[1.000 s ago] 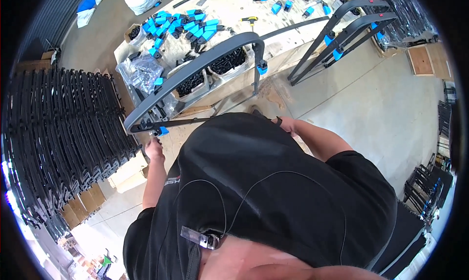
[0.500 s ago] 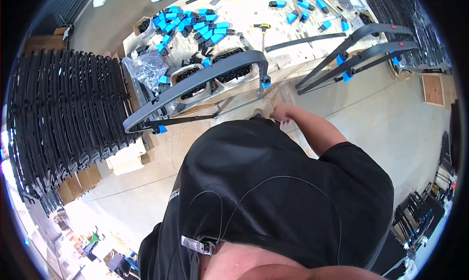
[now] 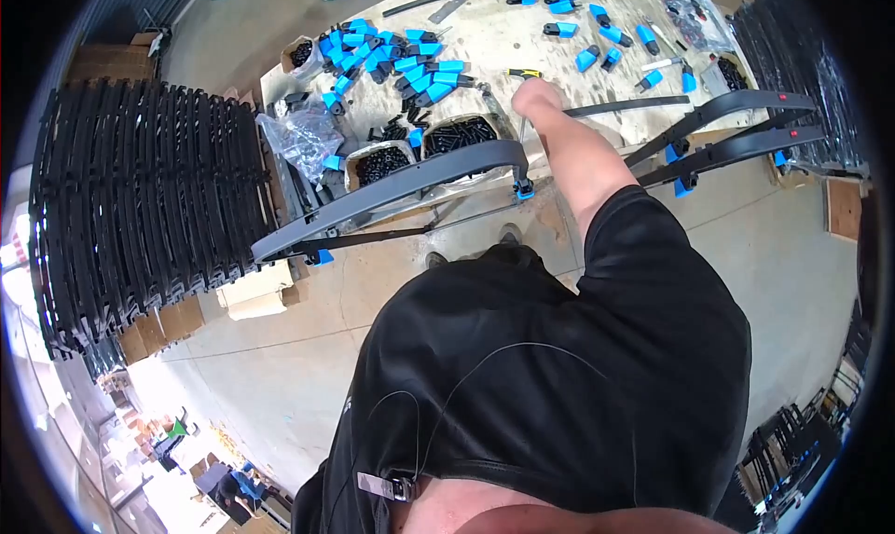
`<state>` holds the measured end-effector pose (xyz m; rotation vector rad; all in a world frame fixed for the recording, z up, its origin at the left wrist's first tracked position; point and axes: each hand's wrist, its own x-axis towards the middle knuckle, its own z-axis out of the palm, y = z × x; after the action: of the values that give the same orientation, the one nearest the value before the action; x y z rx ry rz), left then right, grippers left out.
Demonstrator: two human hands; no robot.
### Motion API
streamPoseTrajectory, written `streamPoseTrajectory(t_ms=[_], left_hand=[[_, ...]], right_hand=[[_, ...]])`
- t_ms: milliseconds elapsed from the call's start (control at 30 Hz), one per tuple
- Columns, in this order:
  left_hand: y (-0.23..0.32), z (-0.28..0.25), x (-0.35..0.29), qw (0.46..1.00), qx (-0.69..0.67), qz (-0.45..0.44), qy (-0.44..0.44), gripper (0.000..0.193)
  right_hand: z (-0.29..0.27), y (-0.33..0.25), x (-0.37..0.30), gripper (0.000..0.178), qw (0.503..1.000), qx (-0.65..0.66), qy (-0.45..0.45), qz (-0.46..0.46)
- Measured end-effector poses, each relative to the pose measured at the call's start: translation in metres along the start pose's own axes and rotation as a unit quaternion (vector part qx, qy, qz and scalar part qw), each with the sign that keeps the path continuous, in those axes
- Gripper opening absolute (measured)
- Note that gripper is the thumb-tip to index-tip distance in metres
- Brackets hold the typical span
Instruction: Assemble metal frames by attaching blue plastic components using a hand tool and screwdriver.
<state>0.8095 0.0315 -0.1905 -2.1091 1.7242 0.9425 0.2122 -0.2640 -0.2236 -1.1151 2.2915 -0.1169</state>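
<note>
My right arm stretches forward over the workbench (image 3: 597,63). My right hand (image 3: 538,98) is at a T-handle tool (image 3: 525,73) with a yellow and black grip, covering part of it. The fingers are turned down and hidden, so their grip does not show. The tool's thin shaft comes out below the hand. Just left of it, a dark grey curved frame (image 3: 401,173) with blue end pieces leans at the bench's near edge. My left hand is out of view.
Blue and black plastic pieces (image 3: 433,94) lie heaped on the bench beside boxes of small black parts (image 3: 382,164). Two more curved frames (image 3: 736,149) stand at the right. Stacked black frames (image 3: 154,198) fill the left side. A person (image 3: 228,492) is far behind at lower left.
My right hand has moved forward from near my body to the T-handle tool on the bench. The whole view has shifted slightly; the tool lies in the same place.
</note>
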Motion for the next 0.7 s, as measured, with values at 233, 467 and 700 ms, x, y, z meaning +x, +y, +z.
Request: streamPoseTrajectory(t_ms=[233, 467, 700], left_hand=[[0.007, -0.003, -0.009, 0.994, -0.101, -0.032, 0.023, 0.026], [0.009, -0.004, -0.018, 0.983, -0.178, -0.038, 0.023, 0.026], [-0.001, -0.007, -0.019, 0.968, -0.248, -0.027, 0.007, 0.026]], right_hand=[[0.030, -0.011, -0.019, 0.047, 0.964, 0.219, 0.062, -0.141], [0.038, -0.025, -0.014, 0.046, 0.988, 0.052, -0.011, -0.147], [-0.023, 0.018, -0.074, 0.052, 0.979, 0.116, 0.063, -0.154]])
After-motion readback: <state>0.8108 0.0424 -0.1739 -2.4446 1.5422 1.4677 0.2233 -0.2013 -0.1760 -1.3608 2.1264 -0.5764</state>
